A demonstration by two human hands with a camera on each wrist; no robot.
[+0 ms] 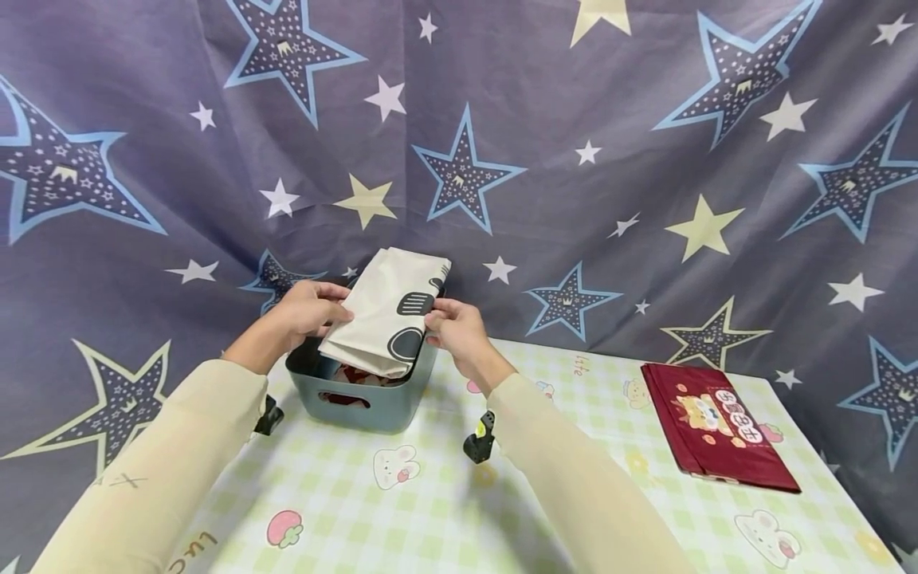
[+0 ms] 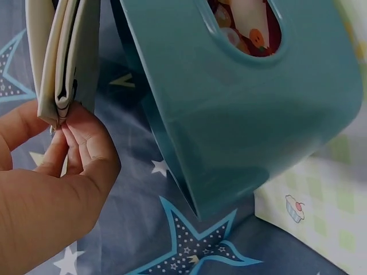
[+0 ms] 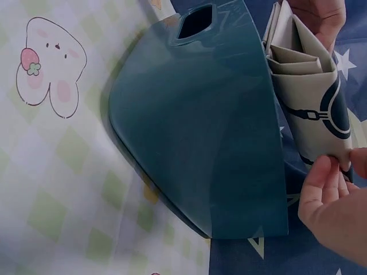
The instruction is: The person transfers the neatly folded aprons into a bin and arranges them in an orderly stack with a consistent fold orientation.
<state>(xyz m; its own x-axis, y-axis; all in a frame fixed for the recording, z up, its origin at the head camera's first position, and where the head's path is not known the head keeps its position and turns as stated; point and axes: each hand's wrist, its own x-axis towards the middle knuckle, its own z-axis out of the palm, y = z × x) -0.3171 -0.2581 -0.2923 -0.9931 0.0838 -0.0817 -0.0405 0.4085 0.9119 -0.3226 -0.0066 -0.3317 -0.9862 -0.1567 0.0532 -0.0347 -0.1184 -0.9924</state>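
Note:
A folded white cloth with dark printed shapes is held over a blue-green plastic bin. At its left edge my left hand pinches the cloth between thumb and fingers; the left wrist view shows the layered folds between them. My right hand pinches the opposite edge, its fingertips seen on the cloth in the right wrist view. Below the cloth, some red patterned fabric shows inside the bin. The rest of the bin's contents are hidden under the white cloth.
A folded dark red cloth with a cartoon print lies at the right of the table. A checked tablecloth with cartoon prints covers the table. Behind the bin hangs a dark curtain patterned with stars.

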